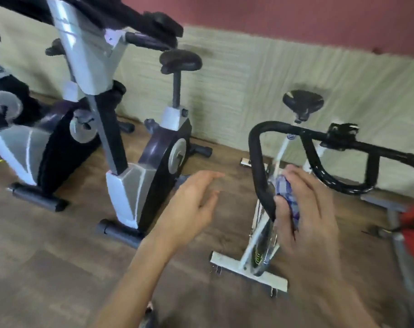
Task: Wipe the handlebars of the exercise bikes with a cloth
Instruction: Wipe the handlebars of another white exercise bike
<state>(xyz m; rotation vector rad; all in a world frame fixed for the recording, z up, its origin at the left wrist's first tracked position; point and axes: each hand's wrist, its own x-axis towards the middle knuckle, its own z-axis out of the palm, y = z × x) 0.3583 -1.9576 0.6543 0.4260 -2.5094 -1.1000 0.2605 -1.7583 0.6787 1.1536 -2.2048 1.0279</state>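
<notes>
The right hand (303, 209) holds a bunched blue-and-white cloth (287, 197), fingers curled round it, and presses it against the inner side of the black handlebar (260, 162) of the white spin bike (260, 233). Contact is on the near end of the bar's left-hand loop, low on the curve, just above where the grip ends. The left hand (194, 200) hangs open to the left of that handlebar, fingers straight and loosely spread, touching nothing.

Judging by this, the wiping is under way on one bike and only on one section of its bar. The top bend of the loop, the crossbar past the black console mount (342, 133) and the far right loop (357, 183) lie well apart from the cloth and look untouched, though the blur makes it impossible to tell clean from dusty. Left of the handlebar stand two grey-and-black upright bikes (139, 176); the dark grips (144, 41) of the nearer one jut out high up. Whether those have been wiped cannot be told. At least the rest of this bar probably remains.
</notes>
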